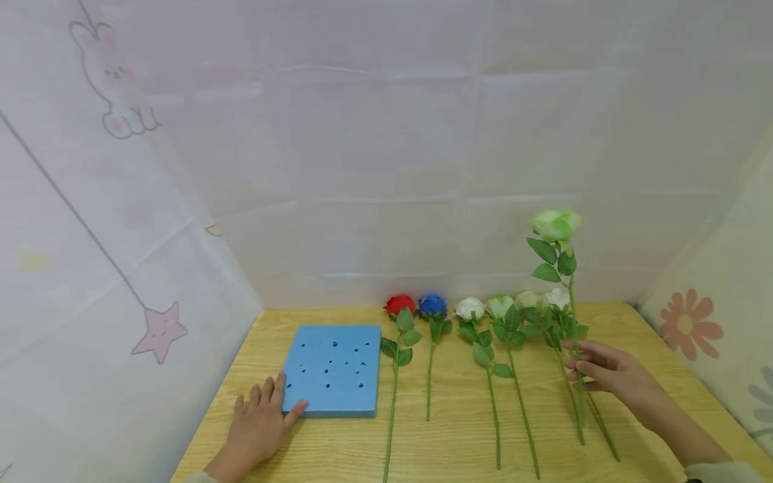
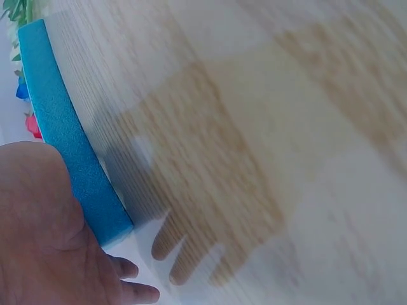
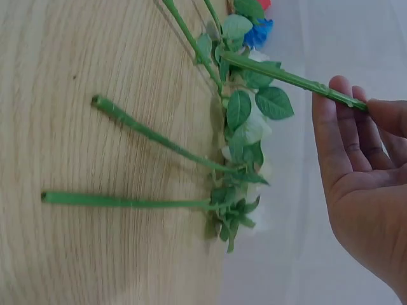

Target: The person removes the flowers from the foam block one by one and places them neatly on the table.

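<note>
My right hand [image 1: 622, 379] pinches the green stem of an artificial rose [image 1: 554, 226] between thumb and fingers. The rose stands upright above the table, its pale green bloom high and its leaves below it. In the right wrist view, the held stem [image 3: 286, 77] passes between the thumb and fingertips. My left hand [image 1: 258, 419] rests at the left front corner of a blue foam block [image 1: 338, 396], its thumb along the front edge. Several small holes dot the block's top. In the left wrist view, the palm [image 2: 38, 222] lies against the block's side [image 2: 70, 127].
Right of the block lie a red rose [image 1: 400, 305], a blue rose [image 1: 432, 305], a white rose [image 1: 470, 308] and several pale ones, stems toward the front of the wooden table [image 1: 447, 449]. A pale cloth wall [image 1: 374, 168] rises behind.
</note>
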The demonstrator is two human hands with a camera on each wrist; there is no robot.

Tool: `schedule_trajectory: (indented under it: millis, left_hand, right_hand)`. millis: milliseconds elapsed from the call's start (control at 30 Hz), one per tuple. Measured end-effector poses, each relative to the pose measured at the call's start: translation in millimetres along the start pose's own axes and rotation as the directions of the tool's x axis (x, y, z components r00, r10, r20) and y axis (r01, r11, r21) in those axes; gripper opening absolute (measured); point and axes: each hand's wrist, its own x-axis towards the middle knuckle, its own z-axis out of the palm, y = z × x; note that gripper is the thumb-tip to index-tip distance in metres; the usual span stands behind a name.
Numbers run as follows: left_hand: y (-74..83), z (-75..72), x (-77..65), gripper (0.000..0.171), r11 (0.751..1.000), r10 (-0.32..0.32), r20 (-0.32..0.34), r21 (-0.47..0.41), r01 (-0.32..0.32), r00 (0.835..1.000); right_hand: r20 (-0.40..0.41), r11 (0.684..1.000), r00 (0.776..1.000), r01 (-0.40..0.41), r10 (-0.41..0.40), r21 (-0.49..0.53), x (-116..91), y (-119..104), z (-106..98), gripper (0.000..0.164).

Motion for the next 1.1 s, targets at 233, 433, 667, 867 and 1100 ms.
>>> schedule_trajectory:
  millis: [233, 433, 667, 867, 1100]
  left_hand:
    - [1.1, -0.3, 0.3, 0.098, 1.0, 0.005, -0.014, -0.005, -0.005, 1.0]
    - [1.5, 0.7, -0.7, 0.098, 1.0, -0.003, -0.001, -0.003, 0.003, 1.0]
    - [4.0, -2.8, -1.3, 0.1, 1.0, -0.002, -0.004, -0.002, 0.002, 1.0]
    - [4.5, -3.9, -1.3, 0.1, 1.0, -0.002, 0.003, -0.005, 0.002, 1.0]
    - [3.8, -2.3, -0.8, 0.1, 1.0, 0.001, -0.006, -0.003, -0.001, 1.0]
  right_hand:
    - [0.067, 1.0, 0.998, -0.003, 0.004, -0.008, -10.2, 10.3, -21.2, 0.052]
    - [0.122, 0.999, 0.992, -0.015, 0.01, 0.04, -17.4, 18.9, -37.5, 0.043]
    - [0.166, 0.998, 0.985, -0.047, 0.039, 0.049, -18.7, 27.6, -51.1, 0.043]
    - [0.192, 0.993, 0.978, -0.09, 0.074, 0.077, -20.0, 34.0, -56.8, 0.041]
    - [0.247, 0.986, 0.967, -0.101, 0.067, 0.131, -22.7, 47.1, -65.9, 0.045]
